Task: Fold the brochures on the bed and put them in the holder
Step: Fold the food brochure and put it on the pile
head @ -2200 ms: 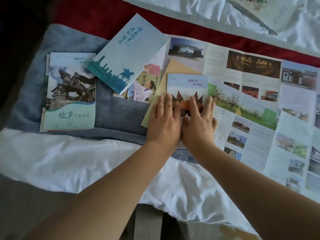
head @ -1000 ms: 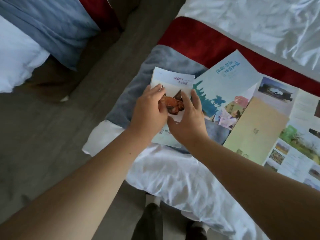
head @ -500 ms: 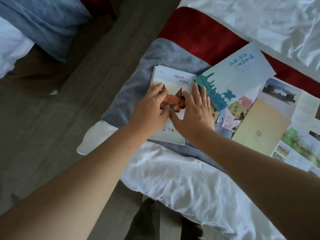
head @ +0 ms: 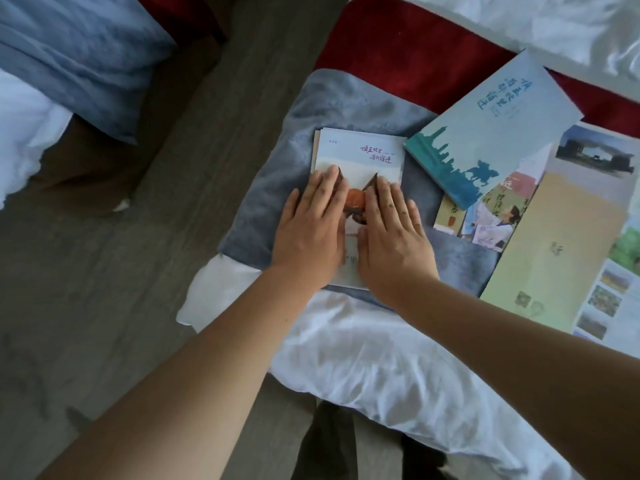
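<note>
Both hands lay flat, fingers straight, left hand (head: pixel 308 233) and right hand (head: pixel 393 242) pressing the folded white paper brochure (head: pixel 360 152). It sat on a soft grey blanket (head: pixel 332 102) on the bed.

Two hands (head: pixel 308 233) (head: pixel 391 237), at least four brochures (head: pixel 360 150) (head: pixel 491 126) (head: pixel 491 226) (head: pixel 561 237) (one unfolded)

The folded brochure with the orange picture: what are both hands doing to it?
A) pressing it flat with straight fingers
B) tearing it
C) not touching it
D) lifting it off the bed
A: the left hand and the right hand lie flat, fingers straight, on the folded brochure.
</note>
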The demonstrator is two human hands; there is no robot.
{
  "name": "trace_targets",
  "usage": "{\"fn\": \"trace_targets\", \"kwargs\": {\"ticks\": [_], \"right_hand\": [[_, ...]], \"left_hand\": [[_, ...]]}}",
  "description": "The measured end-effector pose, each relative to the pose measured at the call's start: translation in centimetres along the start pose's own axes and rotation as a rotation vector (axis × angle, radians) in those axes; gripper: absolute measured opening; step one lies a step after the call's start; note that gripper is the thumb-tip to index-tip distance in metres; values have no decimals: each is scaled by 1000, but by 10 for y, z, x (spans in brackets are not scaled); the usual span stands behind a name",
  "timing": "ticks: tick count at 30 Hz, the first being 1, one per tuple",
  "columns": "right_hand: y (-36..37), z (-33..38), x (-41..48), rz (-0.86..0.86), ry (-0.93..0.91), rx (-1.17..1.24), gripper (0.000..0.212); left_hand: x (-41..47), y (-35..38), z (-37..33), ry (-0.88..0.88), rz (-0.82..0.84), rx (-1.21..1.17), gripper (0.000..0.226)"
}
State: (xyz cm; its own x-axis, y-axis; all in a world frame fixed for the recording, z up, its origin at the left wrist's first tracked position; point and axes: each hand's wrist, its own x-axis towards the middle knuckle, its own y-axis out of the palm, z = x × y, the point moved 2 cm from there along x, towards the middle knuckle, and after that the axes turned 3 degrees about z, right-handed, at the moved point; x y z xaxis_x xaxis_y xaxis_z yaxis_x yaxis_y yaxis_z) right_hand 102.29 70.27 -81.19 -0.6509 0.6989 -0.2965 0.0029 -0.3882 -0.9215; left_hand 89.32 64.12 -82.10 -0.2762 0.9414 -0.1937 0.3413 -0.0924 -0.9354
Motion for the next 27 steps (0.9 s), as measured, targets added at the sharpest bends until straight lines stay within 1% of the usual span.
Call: {"fn": "trace_targets", "kwargs": {"ticks": [4, 8, 15, 20, 24, 26, 27], "right_hand": [[11, -3, 1, 1, -1, -60, 64], [18, -3, 2, -79, 9, -49, 63], [26, -5, 5, -111, -1, -50, 58], [25, -7, 8, -61, 20, -50, 59], [13, -5, 10, 8, 21, -10, 60], [-1, -2, 9, 46, 11, 38, 61], [-10, -3, 8, 37, -5, 61, 61]], "left_hand": [[1, 11, 2, -18, -8, 31, 58], [-1, 18, 1, -22, -5, 115, 67], [1, 27, -1, -48, 10, 207, 65], [5, 28, -5, -63, 41, 233, 66], [9, 16, -8, -58, 174, 253, 67], [13, 2, -12, -39, 212, 323, 68], [16, -6, -16, -21, 212, 370, 67]]}}
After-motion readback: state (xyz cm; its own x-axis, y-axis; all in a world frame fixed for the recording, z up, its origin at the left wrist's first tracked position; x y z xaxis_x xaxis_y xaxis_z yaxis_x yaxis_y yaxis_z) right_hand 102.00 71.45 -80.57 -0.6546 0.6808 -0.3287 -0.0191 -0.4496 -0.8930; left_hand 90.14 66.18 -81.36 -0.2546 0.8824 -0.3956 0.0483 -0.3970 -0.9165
